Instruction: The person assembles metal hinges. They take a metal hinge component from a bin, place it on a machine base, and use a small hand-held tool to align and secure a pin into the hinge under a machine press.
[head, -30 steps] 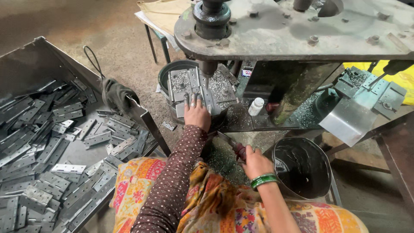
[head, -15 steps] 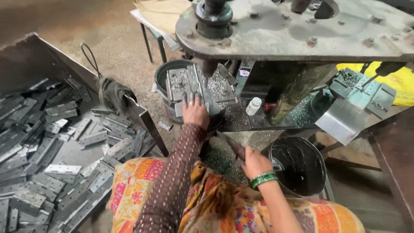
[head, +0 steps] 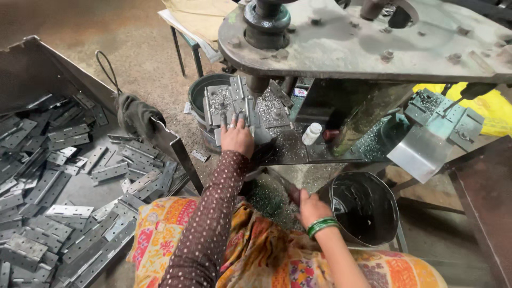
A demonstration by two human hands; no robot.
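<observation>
From the head camera we look down on a drill press station. Our left hand (head: 237, 137) lies flat on the hinge plate (head: 234, 101) clamped in the drilling fixture (head: 266, 106), fingers spread and pressing it down, so that grip is together on the plate rather than wrapped round it. The drill spindle (head: 260, 85) hangs just above the fixture, under the heavy grey machine head (head: 362, 48). Metal chips lie all over the fixture and the worktop (head: 298, 152) beside it, where a small white bottle (head: 311, 133) stands.

Our right hand (head: 312, 207), green bangles (head: 321, 226) at the wrist, is down low and curled round a dark handle (head: 290, 193); the fist is closed on it, though what the handle belongs to is hidden. Just beside it stands a black bucket (head: 368, 210).

Against a second ago, little has moved: left hand holds the same spot on the plate, right hand sits slightly lower on the handle. That reads to us as the plate being held steady mid-drilling.

To the left, a metal bin (head: 37, 69) holds a heap of finished-looking steel hinges (head: 58, 176), with a dark rag (head: 136, 114) draped on its edge.
</observation>
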